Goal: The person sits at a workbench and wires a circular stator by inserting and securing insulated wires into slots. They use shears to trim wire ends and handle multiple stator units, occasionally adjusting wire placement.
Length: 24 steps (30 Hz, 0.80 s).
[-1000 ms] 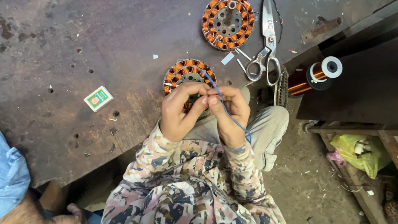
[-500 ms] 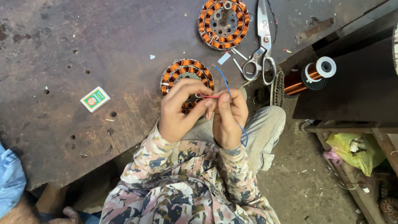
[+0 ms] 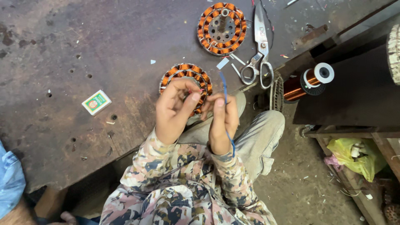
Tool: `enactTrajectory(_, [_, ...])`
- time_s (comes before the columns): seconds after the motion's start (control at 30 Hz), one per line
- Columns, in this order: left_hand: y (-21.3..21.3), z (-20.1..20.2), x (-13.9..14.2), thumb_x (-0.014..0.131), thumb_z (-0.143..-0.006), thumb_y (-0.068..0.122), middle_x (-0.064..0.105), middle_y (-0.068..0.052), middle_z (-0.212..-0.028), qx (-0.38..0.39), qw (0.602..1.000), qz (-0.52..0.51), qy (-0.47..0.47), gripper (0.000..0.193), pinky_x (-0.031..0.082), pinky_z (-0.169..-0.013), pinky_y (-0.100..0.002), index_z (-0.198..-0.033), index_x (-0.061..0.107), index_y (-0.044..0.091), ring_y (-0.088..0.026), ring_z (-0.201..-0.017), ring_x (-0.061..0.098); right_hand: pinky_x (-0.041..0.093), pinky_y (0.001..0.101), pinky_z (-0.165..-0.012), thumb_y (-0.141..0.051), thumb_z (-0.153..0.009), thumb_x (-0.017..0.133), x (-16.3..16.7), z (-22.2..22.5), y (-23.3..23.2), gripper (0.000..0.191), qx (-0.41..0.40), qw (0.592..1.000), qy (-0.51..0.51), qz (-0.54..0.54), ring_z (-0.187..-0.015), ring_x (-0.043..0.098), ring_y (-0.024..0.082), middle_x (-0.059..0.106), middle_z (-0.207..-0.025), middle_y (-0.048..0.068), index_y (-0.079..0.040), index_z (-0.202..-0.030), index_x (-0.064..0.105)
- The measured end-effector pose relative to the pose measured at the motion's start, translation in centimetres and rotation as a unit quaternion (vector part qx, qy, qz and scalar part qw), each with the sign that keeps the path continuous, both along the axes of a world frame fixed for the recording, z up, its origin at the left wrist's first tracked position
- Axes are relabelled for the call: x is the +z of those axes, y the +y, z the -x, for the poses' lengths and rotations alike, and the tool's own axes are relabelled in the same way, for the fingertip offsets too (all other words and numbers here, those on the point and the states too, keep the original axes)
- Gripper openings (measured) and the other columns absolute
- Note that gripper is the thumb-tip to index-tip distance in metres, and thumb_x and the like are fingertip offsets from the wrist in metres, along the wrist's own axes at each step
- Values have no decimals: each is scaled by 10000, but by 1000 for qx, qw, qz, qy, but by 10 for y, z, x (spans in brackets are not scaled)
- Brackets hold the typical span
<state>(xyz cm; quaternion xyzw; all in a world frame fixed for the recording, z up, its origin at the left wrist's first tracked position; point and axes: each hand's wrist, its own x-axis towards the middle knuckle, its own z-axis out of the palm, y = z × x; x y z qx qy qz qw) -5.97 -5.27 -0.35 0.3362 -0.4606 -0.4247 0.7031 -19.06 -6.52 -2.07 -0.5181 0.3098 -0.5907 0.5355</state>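
My left hand [image 3: 174, 109] and my right hand [image 3: 221, 121] are raised close together over the edge of a dark worn workbench [image 3: 83, 50]. A thin blue wire [image 3: 223, 85] is pinched in my right hand; it sticks up above the fingers and trails down past the wrist. My left fingertips pinch a short reddish bit of wire next to it. Just behind my hands lies a round stator [image 3: 183, 77] with orange copper windings, partly hidden by my left hand. A second wound stator [image 3: 222, 28] lies farther back.
Large scissors [image 3: 260, 46] lie on the bench right of the far stator. A spool of copper wire [image 3: 310, 81] sits at the right, off the bench edge. A small green and white box [image 3: 96, 102] lies left. Another person's blue sleeve [image 3: 10, 179] shows bottom left. A yellow bag [image 3: 356, 152] sits on a lower shelf.
My hands have drawn slightly apart and the blue wire now stands more upright in my right hand. The view has shifted a little.
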Motion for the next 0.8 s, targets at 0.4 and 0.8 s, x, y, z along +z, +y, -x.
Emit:
enactTrajectory(0.4, [28, -24, 49, 678, -1030, 80, 633, -51, -1177, 44, 973, 208, -88, 272, 494, -988, -323, -1274, 570, 31, -188, -1053, 600, 473, 273, -661, -315, -1144, 394, -47, 53, -21, 340, -105, 992, 68, -12, -718, 567, 131, 593, -830, 55, -29, -1053, 555])
enactTrajectory(0.8, [-7, -40, 5, 735, -998, 64, 744, -80, -1031, 151, 910, -8, -386, 109, 558, -804, -304, -1088, 696, 15, -171, -890, 708, 397, 231, -550, -450, -1097, 445, -139, 142, -66, 441, -229, 952, 77, -188, -585, 523, 82, 590, -683, -4, -89, -930, 635])
